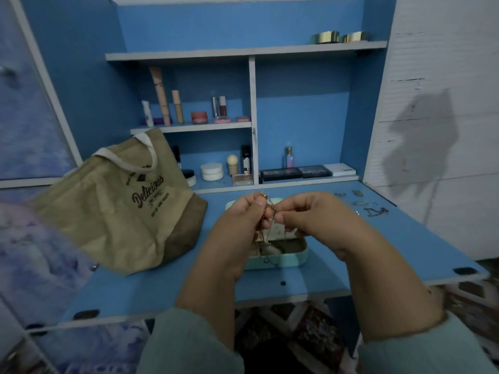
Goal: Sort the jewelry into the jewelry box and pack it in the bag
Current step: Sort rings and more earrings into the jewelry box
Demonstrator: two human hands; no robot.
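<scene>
Blue desk [351, 255] and shelving fill the view, in dim light. Cosmetics [199, 117] stand on the shelves, and a patterned rug shows beneath the desk.

Your left hand [243, 214] and right hand [305, 211] are both raised above the open box [291, 259]. Each pinches the chain [266, 213] between thumb and fingertips, so both grips are closed on it. Its lower length hangs down into the box, where other pieces already lie.

Handling notes:
- Expect the chain to be light, limp and prone to tangling. It offers no stiffness, so it will follow gravity wherever you release it.
- Hold it near the upper end or clasp, and feed it down slowly so it coils instead of knotting.
- Fine links may snag on the other pieces in the box; avoid pulling hard.

More jewelry [361, 202] lies loose on the desk to the right, well apart from the box. The bag [113, 201] stands on the left, just beside the box.

Judged from this layout, sorting is unfinished and packing has not begun.
</scene>
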